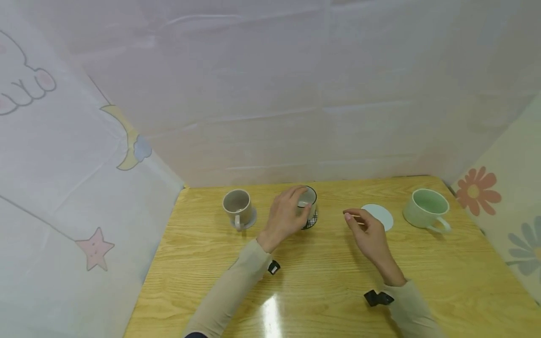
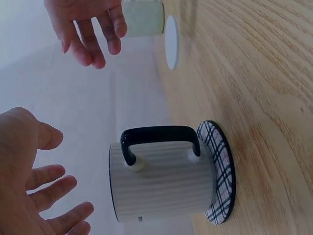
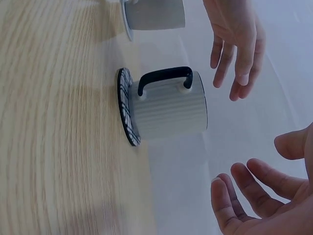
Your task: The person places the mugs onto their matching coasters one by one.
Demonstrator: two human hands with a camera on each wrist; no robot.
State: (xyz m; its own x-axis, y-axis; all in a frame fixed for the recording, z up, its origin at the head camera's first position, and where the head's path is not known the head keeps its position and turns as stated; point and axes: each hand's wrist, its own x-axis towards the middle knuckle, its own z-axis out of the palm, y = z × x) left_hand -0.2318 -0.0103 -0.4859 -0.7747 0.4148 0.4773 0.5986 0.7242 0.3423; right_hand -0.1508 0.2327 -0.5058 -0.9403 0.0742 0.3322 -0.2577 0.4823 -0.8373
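A ribbed off-white mug (image 2: 164, 183) with a black handle and dark rim stands upright on a round plaid coaster (image 2: 222, 171). Over this mug hovers my left hand (image 1: 284, 213), its fingers relaxed and spread. The right wrist view shows a gap between that hand and the mug's rim. My right hand (image 1: 372, 240) is in the air to the right, fingers loosely bent and holding nothing. In the head view it partly covers a white round coaster (image 1: 382, 215). The left hand hides part of the ribbed mug in the head view.
On the left, a beige mug (image 1: 236, 203) stands on a pale coaster (image 1: 252, 219), handle toward me. A light green mug (image 1: 422, 212) sits directly on the wooden table (image 1: 321, 281) at the far right. Fabric-covered walls (image 1: 270, 117) enclose the table's back and sides.
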